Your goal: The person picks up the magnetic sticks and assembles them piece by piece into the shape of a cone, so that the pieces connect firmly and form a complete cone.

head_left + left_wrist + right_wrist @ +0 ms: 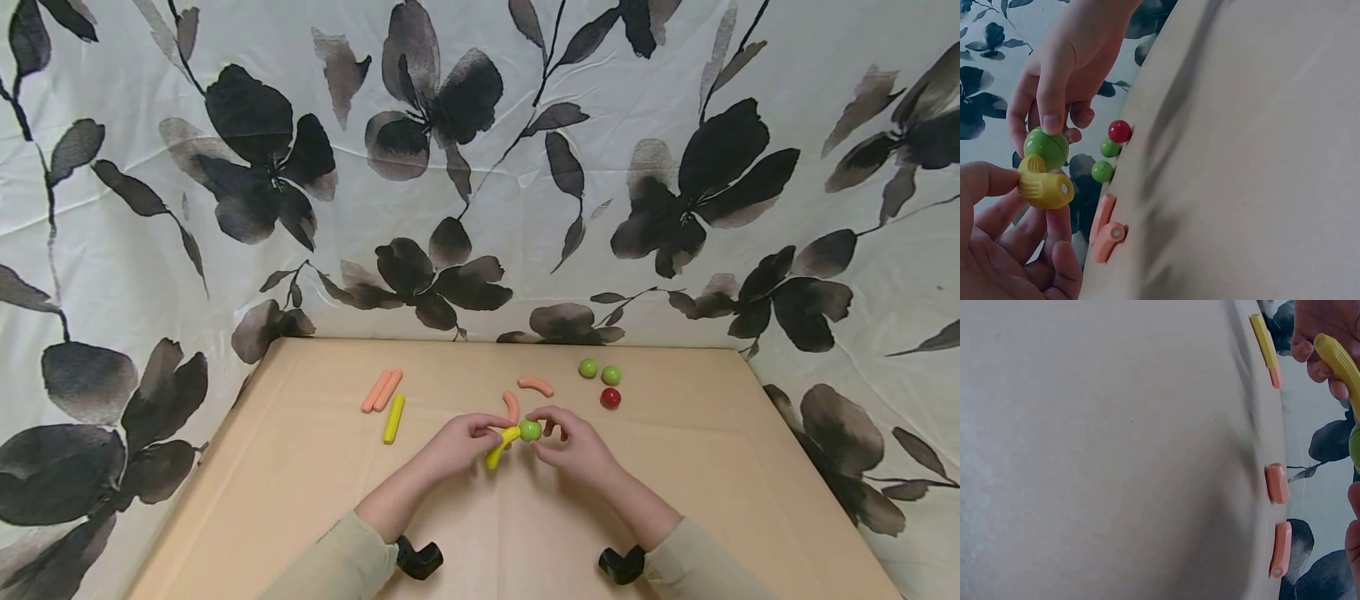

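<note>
Between finger and thumb, my left hand pinches a curved yellow rod. A silvery dot marks the rod's free end in the left wrist view. My right hand grips a green ball by its sides, the thumb lying along it in the left wrist view. The ball sits right at the other end of the rod, over the middle of the table. Just beyond the hands lie two curved salmon-pink rods, each short and bent. The right wrist view catches only part of the yellow rod and a sliver of the ball.
Two straight salmon rods lie side by side at the back left, with a straight yellow rod near them. At the back right are two green balls and a red ball. A floral cloth hangs behind the tan table.
</note>
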A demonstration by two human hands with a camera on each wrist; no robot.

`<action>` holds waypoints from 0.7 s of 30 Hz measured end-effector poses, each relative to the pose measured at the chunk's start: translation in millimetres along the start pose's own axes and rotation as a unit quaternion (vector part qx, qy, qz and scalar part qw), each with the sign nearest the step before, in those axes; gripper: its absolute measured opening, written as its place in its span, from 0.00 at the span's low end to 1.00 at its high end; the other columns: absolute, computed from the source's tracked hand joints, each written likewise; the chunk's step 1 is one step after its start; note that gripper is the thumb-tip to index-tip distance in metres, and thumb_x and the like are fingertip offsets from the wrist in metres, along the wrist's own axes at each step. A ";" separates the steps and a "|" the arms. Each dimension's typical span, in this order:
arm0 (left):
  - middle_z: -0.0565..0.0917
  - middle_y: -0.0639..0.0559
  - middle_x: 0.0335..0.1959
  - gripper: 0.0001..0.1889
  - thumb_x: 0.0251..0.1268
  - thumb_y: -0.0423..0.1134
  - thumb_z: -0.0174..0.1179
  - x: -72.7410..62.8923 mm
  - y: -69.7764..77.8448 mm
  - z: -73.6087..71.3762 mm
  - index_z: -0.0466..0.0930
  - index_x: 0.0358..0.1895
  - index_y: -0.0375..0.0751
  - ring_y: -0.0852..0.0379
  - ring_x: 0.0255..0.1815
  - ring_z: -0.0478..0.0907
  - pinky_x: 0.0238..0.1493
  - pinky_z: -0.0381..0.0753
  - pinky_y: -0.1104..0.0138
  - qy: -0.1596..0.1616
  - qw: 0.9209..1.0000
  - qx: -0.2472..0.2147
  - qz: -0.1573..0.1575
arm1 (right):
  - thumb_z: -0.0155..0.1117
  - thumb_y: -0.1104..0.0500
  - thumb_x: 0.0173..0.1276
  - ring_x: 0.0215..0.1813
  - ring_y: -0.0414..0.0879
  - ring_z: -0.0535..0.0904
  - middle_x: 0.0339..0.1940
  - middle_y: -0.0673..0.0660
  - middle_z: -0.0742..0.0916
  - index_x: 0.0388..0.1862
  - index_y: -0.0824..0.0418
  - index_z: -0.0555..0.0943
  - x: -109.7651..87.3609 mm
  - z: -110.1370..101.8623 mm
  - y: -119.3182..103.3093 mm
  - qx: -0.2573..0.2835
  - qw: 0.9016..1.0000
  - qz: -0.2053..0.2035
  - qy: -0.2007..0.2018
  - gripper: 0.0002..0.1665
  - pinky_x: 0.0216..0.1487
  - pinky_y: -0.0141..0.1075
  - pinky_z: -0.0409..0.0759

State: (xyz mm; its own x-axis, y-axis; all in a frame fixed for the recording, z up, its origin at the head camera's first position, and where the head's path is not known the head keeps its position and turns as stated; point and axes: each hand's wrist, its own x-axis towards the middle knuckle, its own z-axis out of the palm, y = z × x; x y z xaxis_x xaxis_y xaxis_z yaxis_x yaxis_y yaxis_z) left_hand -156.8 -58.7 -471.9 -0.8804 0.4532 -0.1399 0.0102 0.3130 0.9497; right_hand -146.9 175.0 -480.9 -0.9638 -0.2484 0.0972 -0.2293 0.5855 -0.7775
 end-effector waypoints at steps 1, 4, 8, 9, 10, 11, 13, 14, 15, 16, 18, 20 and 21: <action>0.87 0.49 0.42 0.15 0.72 0.38 0.58 0.5 -0.8 0.2 0.82 0.58 0.46 0.56 0.30 0.76 0.24 0.71 0.68 0.001 1.000 0.004 -0.002 | 0.76 0.63 0.58 0.41 0.47 0.74 0.36 0.45 0.80 0.51 0.46 0.82 0.2 0.3 0.2 -0.002 1.000 -0.001 0.000 0.23 0.40 0.37 0.71; 0.87 0.48 0.41 0.15 0.71 0.38 0.58 1.3 -2.2 0.8 0.83 0.58 0.45 0.56 0.27 0.73 0.23 0.71 0.69 0.003 1.000 0.016 -0.001 | 0.75 0.63 0.59 0.41 0.47 0.74 0.35 0.46 0.80 0.51 0.46 0.82 1.1 2.0 1.9 -0.006 1.000 -0.001 -0.004 0.22 0.39 0.37 0.71; 0.85 0.49 0.40 0.15 0.68 0.38 0.62 2.4 -4.8 2.7 0.83 0.57 0.44 0.59 0.31 0.76 0.28 0.74 0.68 0.010 0.998 0.056 0.004 | 0.75 0.62 0.60 0.42 0.48 0.75 0.37 0.44 0.80 0.50 0.45 0.82 3.1 6.7 6.5 -0.011 1.000 0.007 -0.017 0.22 0.39 0.38 0.72; 0.84 0.51 0.40 0.15 0.68 0.39 0.63 2.7 -5.6 3.3 0.83 0.56 0.44 0.59 0.32 0.77 0.29 0.75 0.67 0.013 0.998 0.069 0.003 | 0.75 0.62 0.60 0.42 0.47 0.76 0.37 0.44 0.81 0.50 0.45 0.82 3.5 8.3 7.7 -0.013 1.000 0.010 -0.021 0.21 0.40 0.38 0.73; 0.83 0.52 0.40 0.15 0.67 0.40 0.64 2.9 -6.6 3.9 0.83 0.56 0.45 0.59 0.33 0.77 0.30 0.76 0.67 0.017 0.996 0.083 0.000 | 0.75 0.62 0.60 0.43 0.47 0.76 0.38 0.43 0.81 0.50 0.44 0.82 3.9 10.1 8.8 -0.015 0.999 0.013 -0.026 0.21 0.41 0.38 0.73; 0.82 0.55 0.40 0.15 0.66 0.41 0.65 3.2 -7.7 4.5 0.84 0.55 0.46 0.60 0.34 0.77 0.31 0.77 0.67 0.023 0.995 0.099 -0.006 | 0.75 0.61 0.61 0.43 0.46 0.77 0.39 0.43 0.82 0.50 0.44 0.82 4.3 11.9 9.6 -0.016 0.999 0.015 -0.031 0.21 0.42 0.38 0.74; 0.81 0.56 0.39 0.14 0.65 0.42 0.66 3.6 -9.6 5.0 0.85 0.53 0.49 0.59 0.33 0.77 0.30 0.78 0.66 0.030 0.992 0.125 -0.014 | 0.74 0.60 0.61 0.42 0.45 0.77 0.42 0.43 0.83 0.52 0.46 0.82 5.2 16.1 11.1 -0.023 0.999 0.015 -0.040 0.21 0.43 0.39 0.75; 0.81 0.56 0.39 0.13 0.65 0.43 0.67 3.8 -10.3 4.9 0.86 0.52 0.49 0.59 0.32 0.77 0.29 0.78 0.65 0.033 0.989 0.140 -0.015 | 0.74 0.59 0.62 0.41 0.44 0.77 0.43 0.42 0.83 0.53 0.47 0.82 5.8 18.2 11.6 -0.030 0.998 0.014 -0.044 0.21 0.42 0.38 0.75; 0.81 0.57 0.38 0.13 0.65 0.44 0.67 3.9 -11.2 4.9 0.86 0.51 0.50 0.59 0.33 0.76 0.29 0.78 0.65 0.035 0.987 0.156 -0.015 | 0.74 0.58 0.62 0.40 0.44 0.77 0.43 0.43 0.83 0.54 0.48 0.82 6.4 20.3 12.0 -0.036 0.998 0.012 -0.048 0.21 0.42 0.37 0.75; 0.81 0.57 0.37 0.12 0.64 0.44 0.67 4.2 -12.4 4.6 0.87 0.50 0.50 0.59 0.33 0.76 0.30 0.78 0.65 0.039 0.984 0.172 -0.015 | 0.74 0.58 0.62 0.38 0.44 0.76 0.42 0.44 0.84 0.55 0.49 0.82 7.0 22.3 12.3 -0.044 0.998 0.008 -0.052 0.21 0.40 0.37 0.75; 0.82 0.57 0.37 0.11 0.64 0.44 0.67 4.4 -15.1 3.9 0.87 0.49 0.50 0.59 0.35 0.76 0.34 0.77 0.64 0.044 0.978 0.202 -0.014 | 0.74 0.56 0.62 0.36 0.44 0.75 0.39 0.45 0.83 0.56 0.52 0.83 8.1 25.9 12.6 -0.061 0.996 0.002 -0.059 0.23 0.36 0.35 0.73; 0.83 0.57 0.38 0.11 0.64 0.43 0.67 4.8 -17.7 2.5 0.88 0.48 0.50 0.60 0.37 0.76 0.38 0.77 0.62 0.048 0.973 0.225 -0.012 | 0.74 0.54 0.62 0.33 0.42 0.73 0.33 0.45 0.82 0.57 0.52 0.83 9.6 29.0 12.7 -0.077 0.995 -0.001 -0.065 0.23 0.33 0.34 0.71; 0.84 0.57 0.38 0.11 0.63 0.42 0.67 5.0 -19.2 1.8 0.88 0.48 0.49 0.59 0.38 0.76 0.40 0.76 0.61 0.050 0.972 0.231 -0.015 | 0.74 0.54 0.62 0.32 0.42 0.72 0.30 0.45 0.81 0.57 0.52 0.83 10.2 30.4 12.7 -0.083 0.994 -0.003 -0.068 0.23 0.32 0.33 0.71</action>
State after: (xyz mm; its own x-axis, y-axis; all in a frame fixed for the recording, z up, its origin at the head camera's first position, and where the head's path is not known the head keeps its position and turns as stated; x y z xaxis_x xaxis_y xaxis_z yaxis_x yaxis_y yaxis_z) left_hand -160.5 -61.0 -491.3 -0.9251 0.3617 -0.1153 0.1751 0.6760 0.7158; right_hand -155.5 156.5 -508.6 -0.9377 -0.3474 0.0077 -0.2648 0.7001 -0.6631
